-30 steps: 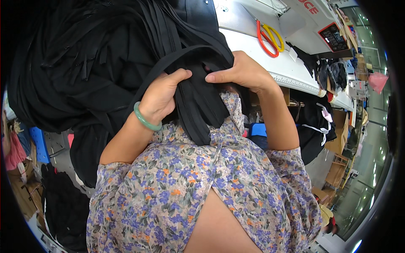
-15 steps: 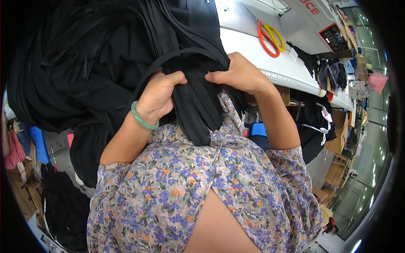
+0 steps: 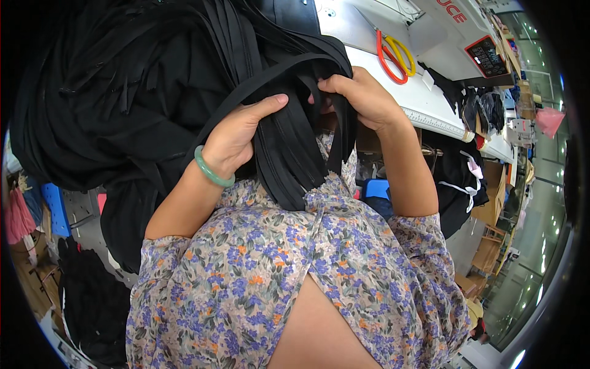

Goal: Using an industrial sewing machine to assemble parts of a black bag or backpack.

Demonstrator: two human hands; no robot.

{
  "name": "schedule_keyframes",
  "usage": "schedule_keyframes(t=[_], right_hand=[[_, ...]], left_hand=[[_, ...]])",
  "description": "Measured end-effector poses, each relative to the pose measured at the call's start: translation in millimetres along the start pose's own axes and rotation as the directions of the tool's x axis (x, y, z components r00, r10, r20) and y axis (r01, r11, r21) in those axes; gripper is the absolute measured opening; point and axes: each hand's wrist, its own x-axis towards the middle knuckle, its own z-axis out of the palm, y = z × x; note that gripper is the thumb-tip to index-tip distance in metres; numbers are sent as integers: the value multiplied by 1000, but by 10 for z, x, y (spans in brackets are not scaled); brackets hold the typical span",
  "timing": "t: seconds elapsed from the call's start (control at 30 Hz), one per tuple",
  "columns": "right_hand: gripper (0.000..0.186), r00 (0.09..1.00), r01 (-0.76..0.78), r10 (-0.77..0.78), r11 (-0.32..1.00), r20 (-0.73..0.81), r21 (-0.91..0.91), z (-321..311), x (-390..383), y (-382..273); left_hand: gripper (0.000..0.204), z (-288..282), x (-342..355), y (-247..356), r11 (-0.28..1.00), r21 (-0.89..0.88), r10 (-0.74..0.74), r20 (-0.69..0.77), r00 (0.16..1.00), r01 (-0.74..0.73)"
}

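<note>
A bundle of long black zipper strips (image 3: pixel 283 166) hangs down from a large heap of black fabric (image 3: pixel 117 92) that fills the upper left. My left hand (image 3: pixel 236 132), a green bangle on its wrist, is closed on the strips from the left, its thumb lying across them. My right hand (image 3: pixel 356 98) grips a loop of the same black strips at the upper right of the bundle, fingers curled and partly hidden behind it.
A white sewing machine (image 3: pixel 455 24) and table with a ruler edge (image 3: pixel 430 120) stand at the right, with red-and-yellow scissors (image 3: pixel 390 61) on top. Hanging black garments (image 3: pixel 461 190), a blue plastic object (image 3: pixel 375 190), more black cloth (image 3: pixel 92 307) at lower left.
My right hand has risen and turned inward, pulling part of the strips up into a higher loop. My left thumb has moved up and right across the bundle.
</note>
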Motion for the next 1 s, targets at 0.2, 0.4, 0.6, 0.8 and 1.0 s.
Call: schedule_keyframes(t=[0.2, 0.4, 0.6, 0.8, 1.0], right_hand=[[24, 1000, 3, -3, 1000, 31, 8, 8, -37, -14], [35, 999, -20, 23, 997, 38, -79, 33, -48, -24], [42, 997, 7, 9, 981, 83, -196, 73, -110, -80], [33, 1000, -20, 20, 999, 17, 31, 53, -45, -65], [44, 997, -70, 67, 984, -23, -167, -4, -9, -21]], left_hand=[[24, -14, -12, 7, 1000, 15, 4, -35, 999, -4], [23, -46, -47, 25, 999, 45, 25, -28, 999, -24], [20, -47, -19, 12, 989, 83, 128, -47, 991, -123], [30, -97, -74, 66, 997, -56, 52, 43, 998, -50], [34, -96, -48, 39, 978, 169, 107, 91, 990, -122]])
